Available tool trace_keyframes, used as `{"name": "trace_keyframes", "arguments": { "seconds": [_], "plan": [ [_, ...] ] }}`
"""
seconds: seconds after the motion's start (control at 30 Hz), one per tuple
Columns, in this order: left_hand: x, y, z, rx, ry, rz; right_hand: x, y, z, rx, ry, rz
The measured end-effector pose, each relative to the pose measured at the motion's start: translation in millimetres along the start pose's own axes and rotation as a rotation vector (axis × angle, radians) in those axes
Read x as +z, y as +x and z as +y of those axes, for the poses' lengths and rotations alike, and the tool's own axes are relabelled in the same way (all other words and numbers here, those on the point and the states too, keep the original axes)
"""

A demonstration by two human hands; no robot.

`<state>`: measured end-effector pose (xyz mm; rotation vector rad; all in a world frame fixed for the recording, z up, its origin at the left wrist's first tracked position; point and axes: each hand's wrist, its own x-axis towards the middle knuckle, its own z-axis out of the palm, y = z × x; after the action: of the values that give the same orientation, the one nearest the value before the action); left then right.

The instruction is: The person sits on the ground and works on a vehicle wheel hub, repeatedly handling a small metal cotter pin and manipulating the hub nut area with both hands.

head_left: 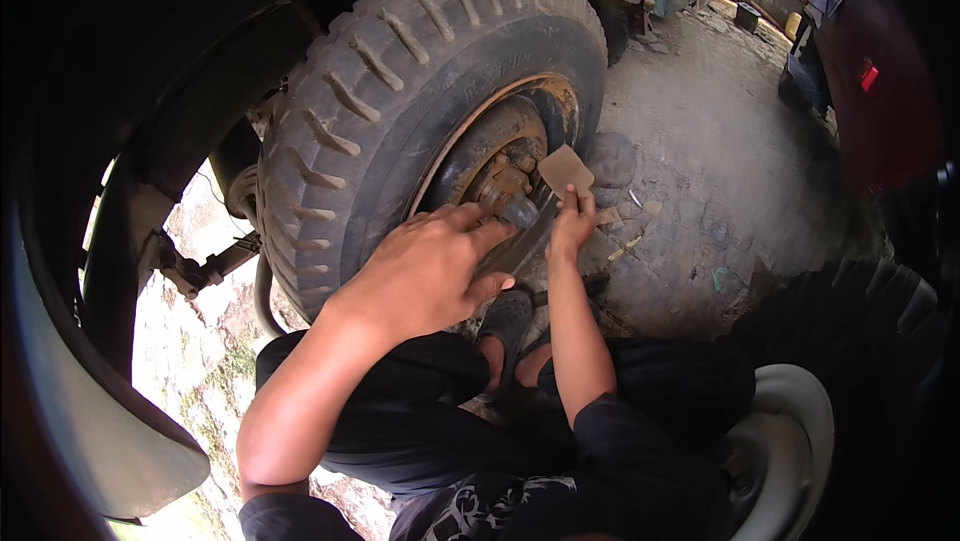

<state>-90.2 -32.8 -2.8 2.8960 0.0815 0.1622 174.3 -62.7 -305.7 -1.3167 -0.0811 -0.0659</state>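
A big truck wheel stands upright before me, its black treaded tyre (370, 111) around a rusty rim (455, 161). At its middle the greasy hub (505, 181) sticks out. My left hand (430, 261) reaches over the lower edge of the wheel to the grey end of the hub, thumb apart from the fingers; some fingertips are hidden behind the hand. Beside the hub my right hand (570, 226) pinches a tan, roughly square piece of stiff sheet (566, 173) between thumb and fingers. Whether it is cardboard or sandpaper I cannot tell.
Scraps and small debris (625, 241) lie on the dirty concrete floor (690, 131). Another wheel with a pale rim (790, 441) is close at my right. A dark fender (90, 411) curves along the left. My sandalled foot (505, 326) is below the hub.
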Motion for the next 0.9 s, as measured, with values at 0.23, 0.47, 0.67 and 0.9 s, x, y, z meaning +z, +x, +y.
{"name": "trace_keyframes", "arguments": {
  "seconds": [0.23, 0.47, 0.67, 0.9],
  "plan": [
    [-7, -11, 19, -0.205, -0.138, 0.337, -11, -84, -206, -0.049, 0.515, -0.518],
    [1, -10, 6, -0.197, -0.294, 0.241, -49, -131, -212, 0.197, 0.571, -0.641],
    [-4, -4, -17, -0.041, -0.336, 0.155, -55, -123, -190, 0.233, 0.844, -0.765],
    [-25, -5, -9, -0.135, -0.500, 0.087, -60, -119, -193, 0.149, 0.643, -0.763]
  ]
}}
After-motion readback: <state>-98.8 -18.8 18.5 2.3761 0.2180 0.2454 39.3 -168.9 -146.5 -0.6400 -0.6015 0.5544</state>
